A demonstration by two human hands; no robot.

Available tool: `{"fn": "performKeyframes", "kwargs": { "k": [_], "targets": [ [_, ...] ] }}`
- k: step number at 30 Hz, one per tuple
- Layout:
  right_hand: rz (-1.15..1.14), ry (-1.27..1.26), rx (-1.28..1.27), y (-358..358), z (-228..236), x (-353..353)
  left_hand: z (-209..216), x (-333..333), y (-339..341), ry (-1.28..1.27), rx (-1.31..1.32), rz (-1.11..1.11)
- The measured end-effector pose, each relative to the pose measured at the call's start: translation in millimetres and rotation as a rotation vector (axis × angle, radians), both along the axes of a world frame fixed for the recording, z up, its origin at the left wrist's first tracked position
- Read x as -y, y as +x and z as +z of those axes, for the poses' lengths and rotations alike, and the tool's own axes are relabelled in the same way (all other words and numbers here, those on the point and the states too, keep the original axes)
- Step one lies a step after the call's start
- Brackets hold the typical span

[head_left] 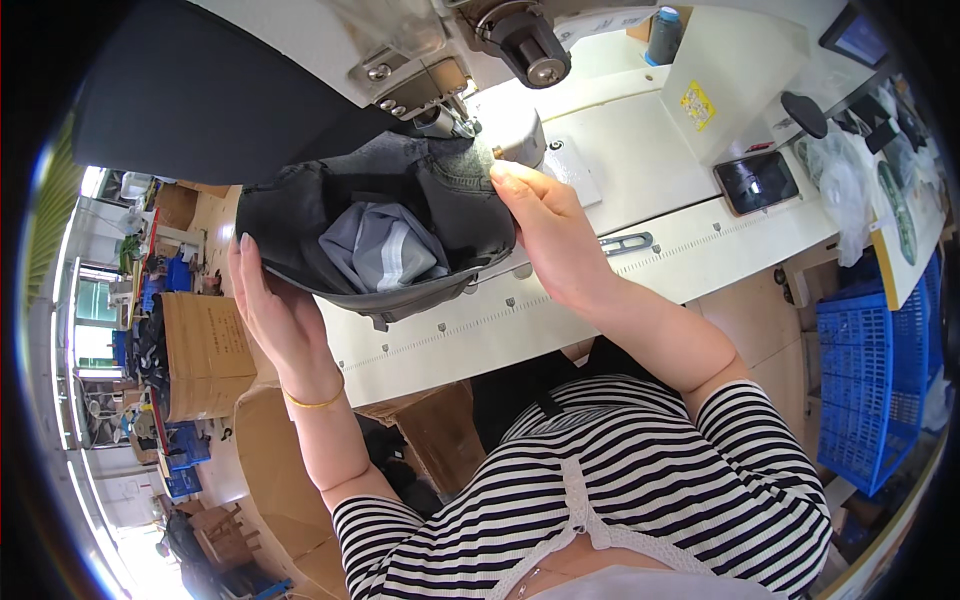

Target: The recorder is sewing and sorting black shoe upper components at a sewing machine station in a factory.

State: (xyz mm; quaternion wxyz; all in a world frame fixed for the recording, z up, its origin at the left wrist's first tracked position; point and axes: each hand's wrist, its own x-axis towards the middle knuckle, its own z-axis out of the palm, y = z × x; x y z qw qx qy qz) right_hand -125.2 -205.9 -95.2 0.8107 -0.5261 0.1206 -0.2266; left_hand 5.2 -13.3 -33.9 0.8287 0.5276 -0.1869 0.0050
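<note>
A black fabric bag [465,215] is held up under the sewing machine's head [425,95], its mouth facing me and grey lining [385,250] bunched inside. Part of its far rim lies at the presser foot [465,127]. My right hand [550,225] pinches that rim just right of the foot, thumb and fingers closed on the cloth. Against the bag's left outer side rests my left hand [280,315], its fingers stretched out straight. Its thumb is mostly hidden.
The white machine table [600,270] carries a phone [757,183] and small thread snips [627,243]. A thread cone [663,40] stands at the back. Blue crates [870,370] are at right; cardboard boxes [210,355] stand at left. A black panel [230,90] covers the upper left.
</note>
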Motion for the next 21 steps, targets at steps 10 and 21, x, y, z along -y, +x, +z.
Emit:
{"fn": "performKeyframes", "kwargs": {
  "k": [10,21],
  "targets": [
    [0.004,-0.018,0.018,0.1,-3.1,0.9,2.0,3.9,0.5,0.011,-0.007,-0.007],
    [-0.025,-0.056,0.038,1.6,-6.6,-0.9,0.1,0.5,2.8,-0.015,-0.013,-0.019]
  ]
}}
